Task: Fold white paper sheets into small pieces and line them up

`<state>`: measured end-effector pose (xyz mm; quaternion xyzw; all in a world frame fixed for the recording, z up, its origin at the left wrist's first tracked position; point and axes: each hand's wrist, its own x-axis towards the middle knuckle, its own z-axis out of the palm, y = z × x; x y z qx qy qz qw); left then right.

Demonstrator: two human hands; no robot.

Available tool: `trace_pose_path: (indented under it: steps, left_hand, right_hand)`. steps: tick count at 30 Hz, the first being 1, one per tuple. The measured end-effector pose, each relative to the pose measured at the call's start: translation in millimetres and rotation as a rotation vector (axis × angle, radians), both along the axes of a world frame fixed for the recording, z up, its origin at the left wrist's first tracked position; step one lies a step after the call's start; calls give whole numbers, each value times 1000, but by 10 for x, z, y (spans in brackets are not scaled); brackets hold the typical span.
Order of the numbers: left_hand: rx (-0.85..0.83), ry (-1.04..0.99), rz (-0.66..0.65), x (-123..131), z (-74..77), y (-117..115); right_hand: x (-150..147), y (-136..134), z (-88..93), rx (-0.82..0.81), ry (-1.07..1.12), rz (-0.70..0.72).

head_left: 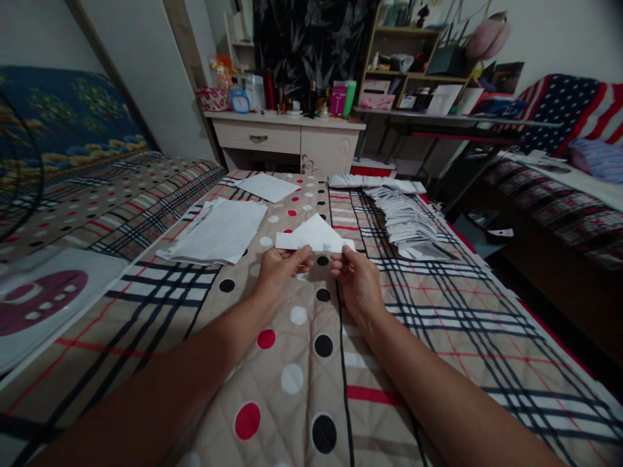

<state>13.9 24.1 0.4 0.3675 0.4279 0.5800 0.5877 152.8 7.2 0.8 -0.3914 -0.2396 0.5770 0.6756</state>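
A white sheet of paper (pixel 316 237), partly folded with a small printed code on it, is held just above the quilted bedspread (pixel 311 363). My left hand (pixel 280 267) pinches its near left edge with fingers closed. My right hand (pixel 355 275) pinches the near right edge the same way. A stack of flat white sheets (pixel 217 232) lies to the left of my hands. A long overlapping row of folded white papers (pixel 403 217) runs along the right side of the bed.
One more white sheet (pixel 267 187) lies at the far end of the bed. A white dresser (pixel 287 139) with bottles and a clock stands beyond, shelves behind it. A second bed with a striped flag cover (pixel 574 110) is at the right.
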Motion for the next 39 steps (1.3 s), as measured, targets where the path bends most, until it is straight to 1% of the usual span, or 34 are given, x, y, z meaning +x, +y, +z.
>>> trace_pose_path:
  steps: [6, 9, 11, 14, 19, 23, 27, 31, 33, 34, 37, 39]
  left_hand:
    - [11, 14, -134, 106, -19, -91]
    - [11, 43, -150, 107, -3, -108]
    - [-7, 65, -126, 73, 10, -86]
    - [-39, 54, -49, -22, 32, -10]
    - [-74, -56, 59, -167, 56, 112]
    - [-101, -130, 120, -161, 36, 131]
    - [-103, -205, 175, -179, 11, 160]
    - [-95, -248, 220, -289, 9, 219]
    - [-55, -200, 180, -310, 8, 215]
    - [-19, -162, 130, -300, 7, 200]
    - [104, -57, -77, -202, 5, 126]
    - [174, -26, -162, -125, 3, 83]
  right_hand:
    - [-151, -97, 5, 45, -40, 149]
    - [-149, -99, 3, 47, -50, 172]
    - [-109, -79, 2, 41, -64, 157]
    - [-24, -30, -2, 51, -88, 131]
    - [42, 7, -16, 77, -140, 162]
    - [4, -16, -40, 86, -128, 188]
    - [-6, -16, -40, 40, -77, 199]
    - [28, 7, -1, -48, -25, 144]
    - [32, 14, 15, -74, -12, 125]
    - [30, 14, 21, -77, -12, 124]
    - [10, 10, 24, -72, -16, 131]
    - [0, 6, 19, -67, -25, 145]
